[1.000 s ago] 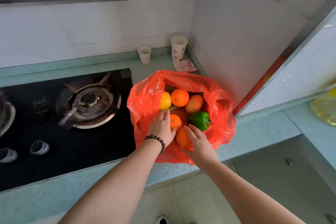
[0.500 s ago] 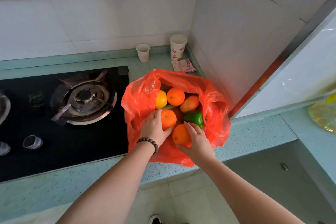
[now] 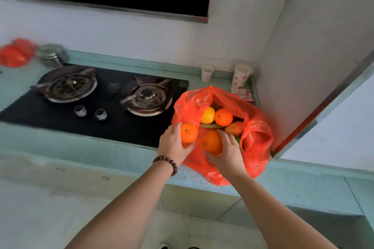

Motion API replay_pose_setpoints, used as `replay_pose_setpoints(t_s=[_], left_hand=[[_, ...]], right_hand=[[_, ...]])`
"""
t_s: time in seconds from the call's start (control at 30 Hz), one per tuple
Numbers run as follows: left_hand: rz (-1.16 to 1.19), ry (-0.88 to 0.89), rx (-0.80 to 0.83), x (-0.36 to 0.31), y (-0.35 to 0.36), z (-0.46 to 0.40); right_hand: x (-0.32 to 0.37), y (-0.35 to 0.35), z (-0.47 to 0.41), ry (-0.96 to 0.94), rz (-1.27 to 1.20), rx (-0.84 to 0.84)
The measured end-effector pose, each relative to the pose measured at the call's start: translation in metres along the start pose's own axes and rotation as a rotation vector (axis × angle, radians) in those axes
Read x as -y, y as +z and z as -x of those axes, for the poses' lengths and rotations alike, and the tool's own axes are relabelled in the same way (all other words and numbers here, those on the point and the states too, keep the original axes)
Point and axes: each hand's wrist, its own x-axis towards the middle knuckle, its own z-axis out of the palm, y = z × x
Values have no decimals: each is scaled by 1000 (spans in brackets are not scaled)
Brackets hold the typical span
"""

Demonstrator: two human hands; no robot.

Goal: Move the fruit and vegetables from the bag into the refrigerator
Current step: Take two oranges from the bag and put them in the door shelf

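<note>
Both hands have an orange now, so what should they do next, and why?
Probably lift both oranges clear of the red bag. The left hand grips one orange at the bag's edge, the right hand grips another orange inside its mouth, and neither orange is out yet.

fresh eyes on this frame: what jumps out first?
The bright red plastic bag on the teal counter, wedged into the corner by the wall, mouth open on a pile of fruit. Next, the two hands: the left hand has a grip on one orange at the bag's left edge, the right hand on another orange just inside it. Left of the bag sits a black two-burner gas hob.
</note>
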Motion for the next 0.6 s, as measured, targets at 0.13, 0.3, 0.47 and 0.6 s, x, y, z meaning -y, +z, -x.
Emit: replay_pose_setpoints(t_s=[0.13,0.3,0.47,0.6], left_hand=[[-14,-135,-48,17,-25,47],[-57,-324,-156,44,-64,117],[-89,-505,-298,67,-112,193],[-148,-665,-417,80,-150,259]], right_hand=[[10,12,14,-69,-70,66],[41,38,39,-206,-122,173],[91,77,75,-330,-220,351],[140,108,117,-421,-264,490]])
